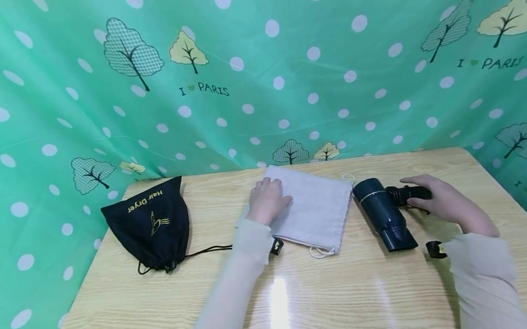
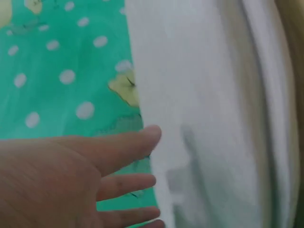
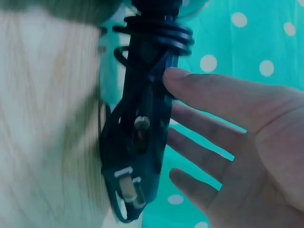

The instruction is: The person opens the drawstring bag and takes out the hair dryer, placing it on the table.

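Note:
A navy hair dryer (image 1: 380,211) lies on the table at right, its nozzle toward the front. Its cord is wound round the black handle (image 3: 147,95), with the plug's prongs showing. My right hand (image 1: 450,203) is at that handle, thumb on the near side and fingers spread on the far side; the thumb touches it in the right wrist view. A pale grey cloth drawstring bag (image 1: 316,207) lies flat at the centre. My left hand (image 1: 266,201) is over its left part, fingers extended at the cloth edge in the left wrist view. Whether they press it is unclear.
A black drawstring pouch (image 1: 156,226) marked "Hair Dryer" lies at left, its cord (image 1: 210,249) trailing toward my left sleeve. A green dotted curtain (image 1: 255,71) stands behind and beside the wooden table (image 1: 332,305). Small black devices sit at both wrists.

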Demonstrator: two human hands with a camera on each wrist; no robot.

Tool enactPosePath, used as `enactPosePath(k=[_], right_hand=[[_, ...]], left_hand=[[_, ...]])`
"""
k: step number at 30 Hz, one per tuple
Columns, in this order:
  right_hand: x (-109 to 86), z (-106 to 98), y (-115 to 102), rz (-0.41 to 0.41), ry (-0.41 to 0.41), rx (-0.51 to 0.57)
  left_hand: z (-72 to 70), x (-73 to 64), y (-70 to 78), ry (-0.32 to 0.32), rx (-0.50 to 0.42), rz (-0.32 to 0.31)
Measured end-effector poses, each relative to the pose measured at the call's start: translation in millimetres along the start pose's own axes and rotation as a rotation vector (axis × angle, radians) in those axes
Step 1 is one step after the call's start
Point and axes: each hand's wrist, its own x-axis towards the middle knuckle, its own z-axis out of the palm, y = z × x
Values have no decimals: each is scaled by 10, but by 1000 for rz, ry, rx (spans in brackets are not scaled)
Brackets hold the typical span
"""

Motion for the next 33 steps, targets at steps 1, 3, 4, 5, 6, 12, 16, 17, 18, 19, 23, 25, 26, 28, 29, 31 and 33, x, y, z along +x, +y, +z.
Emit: enactPosePath(k=[1,3,4,5,6,12,16,17,18,19,23,25,26,28,29,31,33], right_hand=[[-6,-7,17,6,-3,-3],[-17,-17,40,11,-10,-2],[-19,-19,46,6,-9,1],[-21,-21,53,2,-8,5],[-22,-23,56,-3,-5,6],[-14,-27,54,18,-10,3],[-4,-32,58,70,-24,-10],[-5,-33,59,80,-24,-15],[-7,-36,60,87,-23,-17],[-10,-40,64,93,-21,-19],[-28,-49,84,121,-11,-30],[-33,-48,98,134,-10,-33],[-36,-46,104,138,-9,-33],[-48,-44,120,150,-3,-34],[-57,-47,132,156,0,-34],[-72,-50,156,169,11,-36],[-84,-53,177,186,24,-39]], left_hand=[[-11,-25,35,-2,-6,5],[-30,-78,113,-8,-4,12],[-40,-106,154,-16,-2,13],[-47,-134,195,-23,2,18],[-48,-160,231,-31,6,22],[2,-300,372,-118,-6,58],[74,-337,381,-154,37,72],[89,-339,380,-155,55,74],[102,-341,378,-153,70,75],[112,-342,377,-152,79,76],[150,-340,377,-153,104,94],[169,-335,374,-152,114,111],[177,-334,372,-152,119,119],[187,-334,370,-153,129,135],[190,-333,371,-153,130,142],[189,-336,371,-159,130,153],[188,-336,370,-167,127,163]])
